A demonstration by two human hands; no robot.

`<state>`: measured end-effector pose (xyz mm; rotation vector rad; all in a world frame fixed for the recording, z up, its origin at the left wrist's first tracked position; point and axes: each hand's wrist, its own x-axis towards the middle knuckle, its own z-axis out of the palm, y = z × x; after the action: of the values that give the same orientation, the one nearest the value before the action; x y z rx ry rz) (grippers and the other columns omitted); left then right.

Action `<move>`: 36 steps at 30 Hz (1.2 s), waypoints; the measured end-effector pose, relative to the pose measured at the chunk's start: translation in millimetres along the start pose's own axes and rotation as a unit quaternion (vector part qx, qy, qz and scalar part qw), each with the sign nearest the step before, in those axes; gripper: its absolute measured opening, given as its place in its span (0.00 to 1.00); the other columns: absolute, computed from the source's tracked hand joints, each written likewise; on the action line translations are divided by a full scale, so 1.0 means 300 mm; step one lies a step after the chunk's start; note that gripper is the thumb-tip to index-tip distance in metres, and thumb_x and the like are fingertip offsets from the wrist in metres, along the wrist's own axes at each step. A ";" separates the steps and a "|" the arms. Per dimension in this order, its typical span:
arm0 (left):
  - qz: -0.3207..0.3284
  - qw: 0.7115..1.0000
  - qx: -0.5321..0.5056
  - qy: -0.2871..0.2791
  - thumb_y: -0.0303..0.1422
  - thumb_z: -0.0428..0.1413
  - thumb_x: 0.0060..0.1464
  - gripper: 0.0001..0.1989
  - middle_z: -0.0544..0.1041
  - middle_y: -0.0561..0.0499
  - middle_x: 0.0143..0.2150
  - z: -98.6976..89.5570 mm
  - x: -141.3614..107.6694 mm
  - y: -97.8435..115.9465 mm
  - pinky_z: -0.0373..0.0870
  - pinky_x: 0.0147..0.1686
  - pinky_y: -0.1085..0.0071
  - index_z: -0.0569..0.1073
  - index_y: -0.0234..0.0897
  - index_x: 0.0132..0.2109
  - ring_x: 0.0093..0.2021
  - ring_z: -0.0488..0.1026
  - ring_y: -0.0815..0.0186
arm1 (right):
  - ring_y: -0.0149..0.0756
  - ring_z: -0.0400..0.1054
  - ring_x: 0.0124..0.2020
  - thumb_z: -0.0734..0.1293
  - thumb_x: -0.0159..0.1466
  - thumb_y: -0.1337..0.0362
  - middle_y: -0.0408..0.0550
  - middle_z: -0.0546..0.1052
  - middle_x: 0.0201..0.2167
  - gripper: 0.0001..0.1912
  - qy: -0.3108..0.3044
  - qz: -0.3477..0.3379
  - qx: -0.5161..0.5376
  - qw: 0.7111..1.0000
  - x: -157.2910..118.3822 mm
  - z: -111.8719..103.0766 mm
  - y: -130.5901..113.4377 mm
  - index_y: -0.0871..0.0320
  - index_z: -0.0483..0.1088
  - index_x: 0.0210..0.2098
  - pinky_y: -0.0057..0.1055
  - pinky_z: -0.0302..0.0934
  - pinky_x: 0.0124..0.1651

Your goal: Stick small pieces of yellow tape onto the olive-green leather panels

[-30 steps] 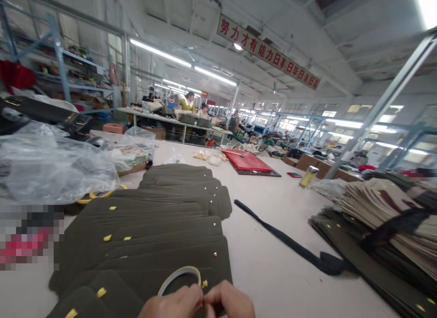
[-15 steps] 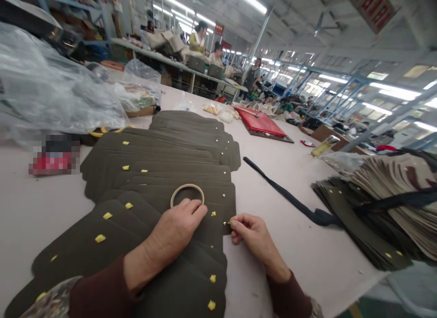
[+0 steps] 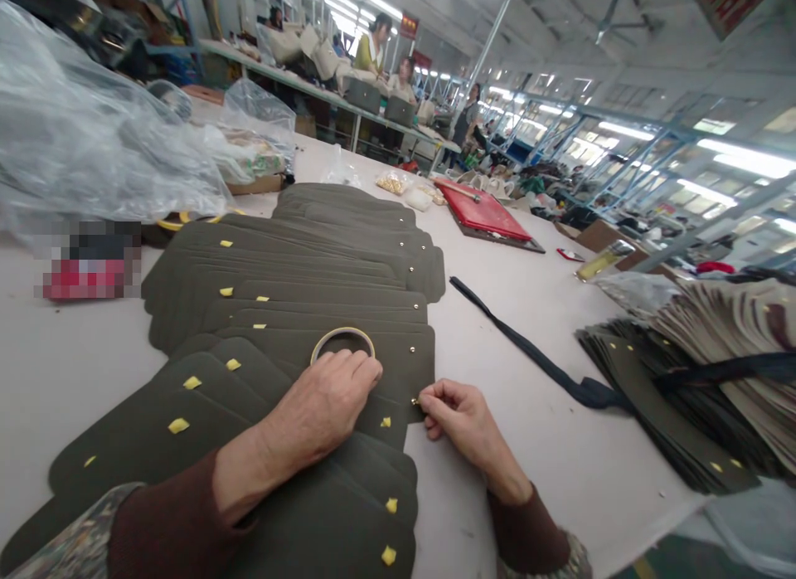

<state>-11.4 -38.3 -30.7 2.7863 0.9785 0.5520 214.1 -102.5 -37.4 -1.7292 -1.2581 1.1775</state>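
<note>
Dark olive panels [image 3: 298, 272] overlap in stacks across the table, with small yellow tape pieces [image 3: 179, 426] and metal studs [image 3: 412, 349] on them. My left hand [image 3: 329, 392] is closed on a roll of yellow tape [image 3: 342, 331], which rests over the panels; its fingertips are partly hidden. Beside the right edge of a panel, my right hand [image 3: 453, 409] pinches a tiny gold-coloured piece [image 3: 416, 401] at a stud there. Whether that piece is tape or metal is too small to tell.
A black strap [image 3: 528, 347] leads to bundled panels [image 3: 672, 396] at the right. Farther back lie a red board [image 3: 485, 210] and a bag of gold-coloured parts [image 3: 390, 183]. Clear plastic [image 3: 105, 148] is heaped at the left. People stand beyond the table.
The view has shifted slightly. My left hand has moved a little over the panels with the tape roll, while my right hand stays pinched near the same panel edge.
</note>
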 end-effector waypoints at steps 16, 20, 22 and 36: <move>0.054 0.998 -0.012 -0.013 0.25 0.44 0.63 0.07 0.70 0.51 0.34 0.043 -0.030 0.030 0.61 0.31 0.68 0.66 0.38 0.39 0.34 0.64 0.62 | 0.30 0.66 0.22 0.63 0.58 0.70 0.42 0.74 0.21 0.08 0.060 -0.176 -0.223 0.957 -0.027 0.049 -0.048 0.59 0.72 0.24 0.24 0.58 0.27; 0.051 0.998 -0.012 -0.022 0.26 0.45 0.63 0.08 0.70 0.51 0.34 0.042 -0.031 0.030 0.62 0.31 0.68 0.66 0.38 0.38 0.34 0.64 0.62 | 0.30 0.67 0.24 0.63 0.59 0.69 0.43 0.74 0.22 0.07 0.083 -0.180 -0.234 0.952 -0.019 0.063 -0.040 0.58 0.71 0.27 0.25 0.59 0.28; 0.049 0.998 -0.014 -0.028 0.26 0.45 0.63 0.08 0.70 0.51 0.34 0.036 -0.030 0.031 0.63 0.31 0.68 0.67 0.38 0.38 0.34 0.64 0.63 | 0.30 0.68 0.23 0.64 0.60 0.68 0.41 0.74 0.22 0.04 0.089 -0.161 -0.205 0.961 -0.016 0.063 -0.030 0.58 0.71 0.34 0.24 0.60 0.26; 0.040 0.998 -0.029 -0.029 0.26 0.45 0.63 0.08 0.72 0.52 0.35 0.026 -0.028 0.031 0.65 0.33 0.68 0.67 0.38 0.38 0.34 0.66 0.64 | 0.36 0.72 0.31 0.63 0.65 0.66 0.49 0.78 0.30 0.09 0.141 -0.227 -0.278 0.923 -0.055 0.065 0.017 0.58 0.75 0.33 0.30 0.63 0.37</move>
<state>-9.0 -50.8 -38.2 2.7830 0.8290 0.4971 195.7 -119.5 -44.4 -1.7589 -1.7909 0.2968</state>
